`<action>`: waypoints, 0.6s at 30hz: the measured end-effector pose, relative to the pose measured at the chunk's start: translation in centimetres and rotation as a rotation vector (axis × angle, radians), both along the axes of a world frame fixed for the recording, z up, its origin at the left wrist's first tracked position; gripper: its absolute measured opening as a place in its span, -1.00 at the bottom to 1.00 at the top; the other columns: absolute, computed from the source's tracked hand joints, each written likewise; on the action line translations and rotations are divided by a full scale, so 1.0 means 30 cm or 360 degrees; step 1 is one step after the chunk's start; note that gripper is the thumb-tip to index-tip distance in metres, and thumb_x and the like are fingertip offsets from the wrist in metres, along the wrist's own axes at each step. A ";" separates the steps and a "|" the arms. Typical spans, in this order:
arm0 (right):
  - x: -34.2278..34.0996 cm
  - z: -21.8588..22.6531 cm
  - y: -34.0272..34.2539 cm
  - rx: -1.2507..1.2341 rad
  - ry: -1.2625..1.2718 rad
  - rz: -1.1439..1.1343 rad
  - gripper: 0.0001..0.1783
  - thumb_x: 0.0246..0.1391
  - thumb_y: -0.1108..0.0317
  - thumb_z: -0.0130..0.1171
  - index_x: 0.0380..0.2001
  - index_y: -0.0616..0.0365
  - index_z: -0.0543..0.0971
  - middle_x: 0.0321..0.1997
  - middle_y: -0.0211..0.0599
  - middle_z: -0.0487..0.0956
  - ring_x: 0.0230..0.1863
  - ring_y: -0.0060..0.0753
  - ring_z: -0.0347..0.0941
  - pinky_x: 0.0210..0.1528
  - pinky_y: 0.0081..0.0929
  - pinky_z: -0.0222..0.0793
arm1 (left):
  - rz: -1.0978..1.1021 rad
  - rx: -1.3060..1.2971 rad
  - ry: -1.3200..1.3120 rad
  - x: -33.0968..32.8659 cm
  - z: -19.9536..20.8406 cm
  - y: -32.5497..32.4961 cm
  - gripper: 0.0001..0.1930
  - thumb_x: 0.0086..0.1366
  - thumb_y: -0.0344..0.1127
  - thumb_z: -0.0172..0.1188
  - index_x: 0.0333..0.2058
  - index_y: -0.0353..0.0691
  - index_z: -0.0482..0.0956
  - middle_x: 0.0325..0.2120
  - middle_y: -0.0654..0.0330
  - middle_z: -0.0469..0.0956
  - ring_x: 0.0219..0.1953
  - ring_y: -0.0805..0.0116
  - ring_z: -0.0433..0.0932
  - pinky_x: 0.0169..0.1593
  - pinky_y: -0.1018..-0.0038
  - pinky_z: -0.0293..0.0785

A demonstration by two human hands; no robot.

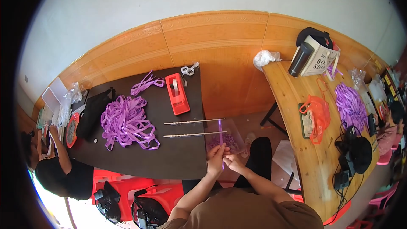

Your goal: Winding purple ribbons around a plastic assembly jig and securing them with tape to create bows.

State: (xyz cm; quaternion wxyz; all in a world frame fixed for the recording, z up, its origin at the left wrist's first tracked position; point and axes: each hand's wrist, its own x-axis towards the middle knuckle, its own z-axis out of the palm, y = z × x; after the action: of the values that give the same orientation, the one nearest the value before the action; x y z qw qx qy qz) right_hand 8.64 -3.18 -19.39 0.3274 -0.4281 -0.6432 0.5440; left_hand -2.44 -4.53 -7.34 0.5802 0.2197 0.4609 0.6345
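Note:
Just past the dark table's right edge, my left hand (216,156) is closed on a narrow purple ribbon (220,128). The ribbon runs up across the ends of two thin sticks (190,121), which jut out over the table edge. My right hand (233,162) is closed beside it, its fingertips at the lower part of the ribbon; the exact grip is partly hidden. Beneath, a clear plastic box (238,132) holds purple ribbon pieces.
On the dark table (169,161) lie a purple ribbon heap (127,121), a red tape dispenser (177,94), scissors (187,71) and a black bag (94,114). The wooden table (311,174) holds an orange plastic bag (319,116) and another ribbon pile (351,105). A person (63,174) works at left.

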 end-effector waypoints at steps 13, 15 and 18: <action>0.059 -0.096 0.004 -0.0449 -0.0095 0.0332 -0.87 -0.16 0.42 0.14 -0.50 0.25 0.59 -0.60 -0.38 0.50 -0.52 -0.57 0.37 -0.46 -0.51 0.25 | 0.0048 0.0002 0.0531 -0.008 -0.206 -0.077 -0.84 0.21 -0.43 0.15 -0.28 -0.38 0.58 -0.44 0.16 0.59 -0.42 0.48 0.53 -0.31 0.63 0.43; 0.070 -0.074 -0.001 -0.0557 -0.0130 0.0441 -0.87 -0.19 0.43 0.16 -0.52 0.26 0.58 -0.62 -0.40 0.48 -0.53 -0.59 0.34 -0.47 -0.53 0.23 | 0.0077 0.0081 0.0952 -0.026 -0.239 -0.094 -0.86 0.18 -0.44 0.18 -0.31 -0.38 0.59 -0.46 0.18 0.58 -0.43 0.49 0.52 -0.33 0.63 0.41; 0.102 0.017 0.008 -0.0567 -0.0152 0.0636 -0.87 -0.17 0.40 0.19 -0.59 0.27 0.55 -0.65 -0.49 0.42 -0.55 -0.65 0.28 -0.47 -0.56 0.16 | -0.0009 0.0162 0.1366 -0.026 -0.169 -0.102 -0.90 0.12 -0.45 0.24 -0.41 -0.37 0.59 -0.49 0.21 0.56 -0.46 0.53 0.48 -0.36 0.61 0.40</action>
State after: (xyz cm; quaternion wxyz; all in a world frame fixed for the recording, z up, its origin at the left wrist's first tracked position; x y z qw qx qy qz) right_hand 11.71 -2.95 -18.89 0.1025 -0.3687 -0.6238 0.6815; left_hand -3.24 -7.60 -12.41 0.3260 0.4934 0.6280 0.5059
